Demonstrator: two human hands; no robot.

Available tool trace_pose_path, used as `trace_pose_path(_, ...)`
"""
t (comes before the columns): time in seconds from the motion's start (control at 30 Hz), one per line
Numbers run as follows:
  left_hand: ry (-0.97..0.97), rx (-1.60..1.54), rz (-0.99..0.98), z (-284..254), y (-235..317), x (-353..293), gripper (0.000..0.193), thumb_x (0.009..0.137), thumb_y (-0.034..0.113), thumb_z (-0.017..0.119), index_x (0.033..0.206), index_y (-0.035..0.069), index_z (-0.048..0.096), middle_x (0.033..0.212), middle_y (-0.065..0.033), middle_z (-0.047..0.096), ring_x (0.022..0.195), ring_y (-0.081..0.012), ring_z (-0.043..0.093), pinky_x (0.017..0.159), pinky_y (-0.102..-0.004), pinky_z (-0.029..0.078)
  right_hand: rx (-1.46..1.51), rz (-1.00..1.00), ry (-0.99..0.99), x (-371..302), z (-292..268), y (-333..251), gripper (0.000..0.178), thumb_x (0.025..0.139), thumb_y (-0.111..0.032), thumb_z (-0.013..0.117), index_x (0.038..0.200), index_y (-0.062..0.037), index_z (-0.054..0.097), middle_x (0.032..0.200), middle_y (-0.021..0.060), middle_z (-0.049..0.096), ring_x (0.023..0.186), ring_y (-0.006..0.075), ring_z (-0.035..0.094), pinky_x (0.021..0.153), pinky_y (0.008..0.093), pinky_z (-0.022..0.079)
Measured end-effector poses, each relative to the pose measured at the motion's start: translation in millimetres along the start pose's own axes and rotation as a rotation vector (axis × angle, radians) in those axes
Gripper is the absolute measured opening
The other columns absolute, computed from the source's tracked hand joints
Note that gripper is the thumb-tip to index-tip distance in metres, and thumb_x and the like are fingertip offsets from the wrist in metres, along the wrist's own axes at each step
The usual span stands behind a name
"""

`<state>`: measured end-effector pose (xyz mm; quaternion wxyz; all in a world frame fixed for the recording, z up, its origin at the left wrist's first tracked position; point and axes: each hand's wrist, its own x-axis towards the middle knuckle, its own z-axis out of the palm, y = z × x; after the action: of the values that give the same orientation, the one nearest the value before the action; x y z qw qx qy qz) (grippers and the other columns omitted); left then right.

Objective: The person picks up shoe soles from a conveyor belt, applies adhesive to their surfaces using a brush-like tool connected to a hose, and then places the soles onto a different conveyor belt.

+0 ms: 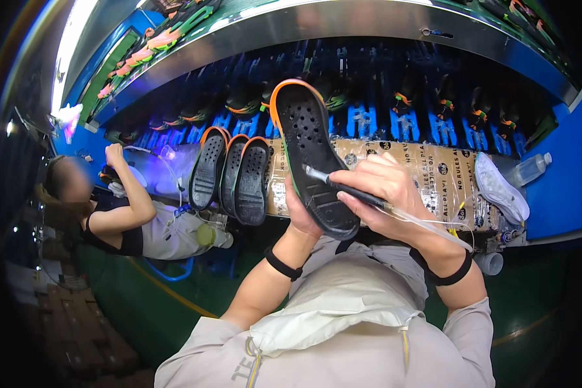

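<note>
A black shoe sole (pixel 302 132) with an orange and green rim is held tilted up in front of me, its hollowed inner side facing me. My left hand (pixel 302 212) grips it by its lower left edge, most of the fingers hidden behind it. My right hand (pixel 389 186) is closed on a dark-handled brush (pixel 361 189) with a clear tube running from its end. The pale bristles touch the inside of the sole near its middle. To the left, three similar soles lie side by side: one sole (pixel 207 169), a partly covered sole (pixel 229 169) and another sole (pixel 251 181).
Printed cardboard (pixel 427 168) covers the bench. A white sole-shaped piece (pixel 500 187) and a clear bottle (pixel 534 169) are at the right. Behind stand several blue holders (pixel 404 126) with shoe uppers, under a metal shelf edge (pixel 368 22). A co-worker (pixel 119 216) sits at the left.
</note>
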<state>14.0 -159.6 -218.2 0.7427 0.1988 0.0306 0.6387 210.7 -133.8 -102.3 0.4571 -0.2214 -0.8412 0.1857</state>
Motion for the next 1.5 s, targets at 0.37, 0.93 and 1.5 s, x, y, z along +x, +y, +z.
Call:
trace_pose_path(0.37,-0.09,-0.085,-0.031,27.3,11.2,14.9,0.112,0.093,0.097,0.028,0.16,0.01,0.047,0.144,-0.0292,0.063,0.13,-0.0414,0.067,0.112,-0.0546,0.056,0.048,-0.05,-0.108,-1.6,-8.9,-7.2,0.036,0.082,-0.007,0.085,0.117,-0.009,0.08,0.084,0.0081,0.07,0.083,0.0279,0.067,0.085,0.0413,0.05)
trace_pose_path(0.93,-0.156,0.117,-0.211,45.0,42.5,36.2,0.115,0.091,0.094,0.039,0.154,-0.001,0.049,0.136,-0.0362,0.063,0.119,-0.0478,0.071,0.101,-0.0564,0.062,0.125,0.059,-0.323,-5.5,-38.1,-15.6,0.033,0.085,-0.02,0.089,0.116,-0.0104,0.083,0.084,0.0041,0.067,0.081,0.0247,0.063,0.081,0.0389,0.045)
trace_pose_path(1.5,-0.169,0.388,-0.449,58.6,67.4,79.0,0.047,0.113,0.029,0.047,0.139,-0.004,0.066,0.126,-0.0189,0.077,0.107,-0.0244,0.078,0.095,-0.0376,0.064,0.035,0.039,-0.416,-6.8,-48.0,-13.3,0.037,0.08,-0.013,0.09,0.116,-0.011,0.082,0.081,0.0027,0.064,0.078,0.0238,0.062,0.075,0.0389,0.046)
